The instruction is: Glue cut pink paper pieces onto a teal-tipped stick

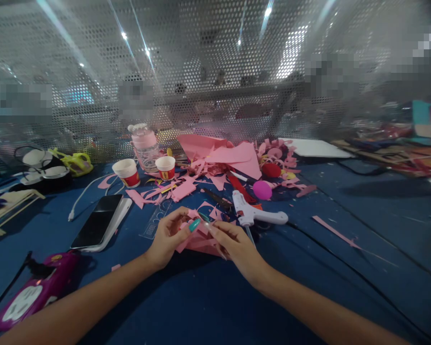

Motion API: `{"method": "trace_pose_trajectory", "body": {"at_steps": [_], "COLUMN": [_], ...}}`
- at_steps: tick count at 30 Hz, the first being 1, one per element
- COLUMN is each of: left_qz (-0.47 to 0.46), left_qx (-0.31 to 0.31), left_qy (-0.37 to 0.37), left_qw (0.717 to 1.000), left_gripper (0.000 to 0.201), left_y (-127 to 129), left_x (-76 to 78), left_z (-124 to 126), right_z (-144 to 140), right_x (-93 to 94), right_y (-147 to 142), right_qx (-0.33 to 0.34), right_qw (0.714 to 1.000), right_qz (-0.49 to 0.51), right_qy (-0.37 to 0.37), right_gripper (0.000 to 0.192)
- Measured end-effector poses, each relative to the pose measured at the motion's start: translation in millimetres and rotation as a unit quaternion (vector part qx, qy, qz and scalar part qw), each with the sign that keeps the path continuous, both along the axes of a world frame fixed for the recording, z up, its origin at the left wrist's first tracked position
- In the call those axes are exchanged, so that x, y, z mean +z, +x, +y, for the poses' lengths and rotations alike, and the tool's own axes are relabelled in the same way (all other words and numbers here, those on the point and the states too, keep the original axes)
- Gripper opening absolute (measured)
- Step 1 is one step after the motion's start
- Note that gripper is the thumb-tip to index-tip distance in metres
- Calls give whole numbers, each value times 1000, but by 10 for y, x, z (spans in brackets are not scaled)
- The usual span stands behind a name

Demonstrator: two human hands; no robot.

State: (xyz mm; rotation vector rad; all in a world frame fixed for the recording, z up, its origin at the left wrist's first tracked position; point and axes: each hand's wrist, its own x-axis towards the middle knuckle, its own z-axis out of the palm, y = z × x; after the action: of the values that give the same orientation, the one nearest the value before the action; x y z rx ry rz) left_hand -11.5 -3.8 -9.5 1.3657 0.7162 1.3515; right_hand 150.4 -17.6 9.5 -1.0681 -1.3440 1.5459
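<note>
— Two hands are meeting over the blue table [208, 306], aren't they?
— Yes. The left hand [168, 237] and the right hand [233, 244] are both pinching a small pink paper piece [197, 239], fingertips nearly touching.
— Where is it lying?
— It is resting low over the table, just beside the white glue gun [255, 213], with pink scraps [219, 163] piling behind and a phone [98, 223] lying to the left.

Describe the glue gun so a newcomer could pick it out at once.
Start at the blue table and find the heap of pink paper scraps in its middle. Just right of the person's right hand, at the near edge of that heap, lies the glue gun. It is the only white, pistol-shaped tool there, lying on its side among pink offcuts.
</note>
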Motion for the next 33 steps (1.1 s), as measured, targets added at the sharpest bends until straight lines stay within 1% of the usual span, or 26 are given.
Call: {"method": "trace_pose_trajectory", "body": {"at_steps": [4, 12, 18, 24, 28, 33], "left_qz": [7, 25, 36, 45, 42, 47], "left_qx": [1, 3, 10, 4, 8, 7], "left_qy": [3, 11, 10, 10, 13, 10], "left_qw": [1000, 1000, 999, 999, 999, 999], "left_gripper": [25, 20, 16, 14, 18, 15], "left_y": [-3, -3, -2, -2, 4, 6], "left_x": [-11, -8, -5, 10, 17, 28], "left_z": [1, -9, -8, -9, -15, -26], "right_z": [-6, 11, 12, -19, -43, -38], "right_x": [8, -4, -11, -35, -31, -23], "right_y": [-1, 16, 24, 25, 35, 37], "right_qx": [4, 8, 1, 2, 8, 14], "right_qw": [1000, 1000, 999, 1000, 1000, 1000], "right_qz": [8, 13, -4, -10, -5, 0], "right_qy": [-7, 5, 32, 10, -2, -1], "right_gripper": [38, 37, 34, 31, 34, 35]}}
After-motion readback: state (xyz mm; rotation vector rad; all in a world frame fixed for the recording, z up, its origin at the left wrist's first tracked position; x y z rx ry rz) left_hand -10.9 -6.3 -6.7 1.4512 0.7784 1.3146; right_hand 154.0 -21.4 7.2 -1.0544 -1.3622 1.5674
